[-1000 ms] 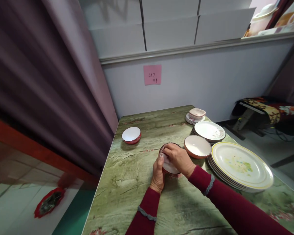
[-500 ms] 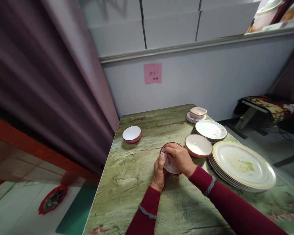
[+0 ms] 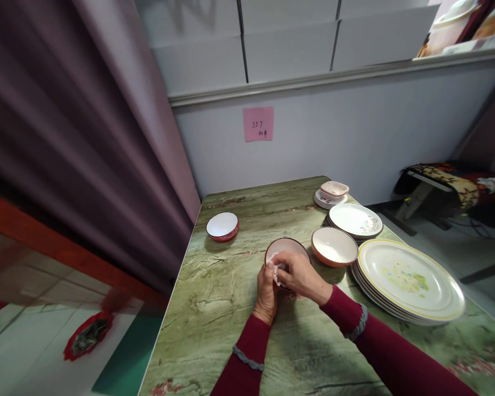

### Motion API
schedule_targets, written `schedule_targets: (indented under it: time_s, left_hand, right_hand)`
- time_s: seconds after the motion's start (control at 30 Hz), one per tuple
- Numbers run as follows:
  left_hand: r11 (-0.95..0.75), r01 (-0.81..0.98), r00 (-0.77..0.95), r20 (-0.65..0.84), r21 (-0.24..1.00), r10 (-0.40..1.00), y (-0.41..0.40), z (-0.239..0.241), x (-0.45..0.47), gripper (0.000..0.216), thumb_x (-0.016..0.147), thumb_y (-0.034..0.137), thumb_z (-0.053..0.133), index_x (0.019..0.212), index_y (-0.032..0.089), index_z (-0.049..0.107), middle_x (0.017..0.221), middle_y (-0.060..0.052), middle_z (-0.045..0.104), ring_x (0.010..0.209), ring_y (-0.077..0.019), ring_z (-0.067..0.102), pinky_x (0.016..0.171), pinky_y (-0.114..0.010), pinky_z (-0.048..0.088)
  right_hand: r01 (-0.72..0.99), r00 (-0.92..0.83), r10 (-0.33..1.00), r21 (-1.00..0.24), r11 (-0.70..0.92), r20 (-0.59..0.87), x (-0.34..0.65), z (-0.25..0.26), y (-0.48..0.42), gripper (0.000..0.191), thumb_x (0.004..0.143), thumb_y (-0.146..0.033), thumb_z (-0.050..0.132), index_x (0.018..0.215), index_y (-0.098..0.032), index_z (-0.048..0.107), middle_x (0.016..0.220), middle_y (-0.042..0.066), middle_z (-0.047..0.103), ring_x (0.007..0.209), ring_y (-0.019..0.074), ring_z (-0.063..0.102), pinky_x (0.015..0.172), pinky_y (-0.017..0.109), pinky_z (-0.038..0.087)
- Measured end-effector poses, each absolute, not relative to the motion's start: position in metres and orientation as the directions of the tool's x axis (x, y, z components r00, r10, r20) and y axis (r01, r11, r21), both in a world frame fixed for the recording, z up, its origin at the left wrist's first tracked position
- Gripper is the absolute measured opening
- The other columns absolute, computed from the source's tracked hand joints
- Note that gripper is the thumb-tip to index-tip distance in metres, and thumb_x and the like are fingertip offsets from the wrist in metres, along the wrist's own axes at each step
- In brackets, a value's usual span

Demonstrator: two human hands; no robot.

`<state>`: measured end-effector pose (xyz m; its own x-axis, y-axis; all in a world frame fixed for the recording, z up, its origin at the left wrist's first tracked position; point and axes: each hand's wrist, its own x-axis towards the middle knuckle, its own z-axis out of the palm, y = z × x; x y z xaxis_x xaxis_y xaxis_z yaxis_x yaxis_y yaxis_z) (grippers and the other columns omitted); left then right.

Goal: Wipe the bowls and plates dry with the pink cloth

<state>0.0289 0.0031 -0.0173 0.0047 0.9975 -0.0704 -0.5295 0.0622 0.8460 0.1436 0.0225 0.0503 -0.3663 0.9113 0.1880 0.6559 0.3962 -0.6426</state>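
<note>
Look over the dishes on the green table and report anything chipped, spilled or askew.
Nothing stands out. The left hand grips a dark-rimmed white bowl, the right hand a white cloth at its rim; the red bowl sits upright at the left, and the stack of yellow-rimmed plates lies even. No spill or crack shows.

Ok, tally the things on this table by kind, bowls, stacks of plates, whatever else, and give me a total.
Bowls: 3 (red bowl, held bowl, orange-sided bowl)
Plate stacks: 3 (large stack, middle stack, far stack)
Small dishes: 1 (pink dish atop the far stack)
Cloths: 1 (white cloth in the right hand)
Total: 8
</note>
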Motion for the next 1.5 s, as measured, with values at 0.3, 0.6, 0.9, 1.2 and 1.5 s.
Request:
schedule_targets:
  time_s: [0.3, 0.6, 0.9, 1.2, 1.5]
  left_hand:
    - [0.072, -0.519, 0.037, -0.061, 0.852, 0.997, 0.002, -0.014, 0.026, 0.052, 0.08, 0.048, 0.073, 0.12, 0.015, 0.067, 0.108, -0.008, 0.074, 0.097, -0.0255, 0.068, 0.088, -0.034, 0.051]
    - [0.044, -0.504, 0.116, 0.018, 0.862, 0.993, -0.001, -0.007, 0.027, 0.053, 0.091, 0.047, 0.059, 0.131, 0.013, 0.063, 0.123, -0.013, 0.071, 0.113, -0.0302, 0.064, 0.098, -0.039, 0.048]
    - [0.022, -0.456, 0.242, 0.101, 0.89, 0.965, -0.004, 0.012, 0.026, 0.053, 0.092, 0.042, 0.057, 0.139, 0.016, 0.057, 0.13, -0.01, 0.067, 0.121, -0.0307, 0.06, 0.106, -0.041, 0.044]
    - [0.069, -0.268, 0.296, 0.014, 0.961, 0.955, -0.005, -0.004, 0.02, 0.052, 0.087, 0.051, 0.061, 0.12, 0.011, 0.065, 0.106, -0.008, 0.07, 0.097, -0.0259, 0.062, 0.082, -0.032, 0.049]
    - [0.044, -0.169, 0.354, 0.02, 0.985, 0.935, -0.005, 0.007, 0.011, 0.05, 0.083, 0.055, 0.062, 0.107, 0.012, 0.064, 0.092, -0.005, 0.062, 0.085, -0.0209, 0.054, 0.076, -0.029, 0.044]
  right_hand:
    - [0.782, -0.259, 0.855, -0.422, 0.459, 0.45, 0.166, 0.033, 0.015, 0.022, 0.086, -0.009, 0.054, 0.096, -0.02, 0.069, 0.116, 0.01, 0.068, 0.109, 0.0238, 0.062, 0.094, 0.035, 0.051]
    - [0.734, -0.185, 0.62, -0.312, 0.603, 0.763, 0.177, 0.048, 0.017, 0.029, 0.088, -0.013, 0.052, 0.114, -0.018, 0.066, 0.134, 0.015, 0.06, 0.125, 0.0272, 0.055, 0.106, 0.045, 0.046]
    - [0.806, -0.109, 0.799, -0.419, 0.419, 0.591, 0.17, 0.04, 0.009, 0.068, 0.089, -0.019, 0.05, 0.153, -0.016, 0.028, 0.149, 0.017, 0.047, 0.139, 0.0338, 0.043, 0.113, 0.064, 0.032]
    - [0.678, 0.032, 0.689, -0.522, 0.517, 0.724, 0.173, 0.019, 0.006, 0.029, 0.1, -0.026, 0.047, 0.126, -0.022, 0.058, 0.124, 0.012, 0.066, 0.117, 0.0242, 0.063, 0.101, 0.043, 0.053]
    - [0.602, -0.507, 0.678, -0.344, 0.72, 0.532, 0.206, 0.041, 0.002, 0.066, 0.089, -0.032, 0.065, 0.148, -0.019, 0.039, 0.15, 0.016, 0.045, 0.14, 0.0307, 0.042, 0.113, 0.052, 0.041]
